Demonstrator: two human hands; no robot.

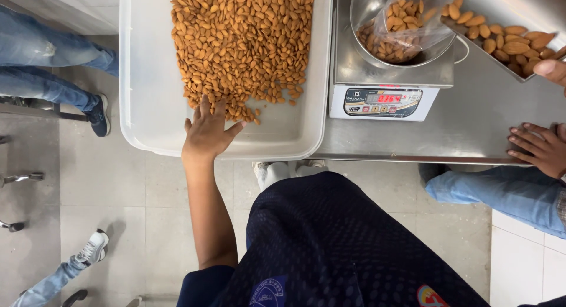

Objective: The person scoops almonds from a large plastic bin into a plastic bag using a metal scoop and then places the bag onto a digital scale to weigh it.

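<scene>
From the head camera, my left hand (207,130) lies flat with its fingers spread apart and holding nothing, fingertips touching the near edge of the almonds (242,47) heaped in the white tub (141,77), left of the scale (383,100); I judge I am at the gathering step, and the next move calls for curling my fingers to scoop a handful. The almond heap runs lengthwise away from me, narrowing toward my hand. My right hand is out of view.
</scene>
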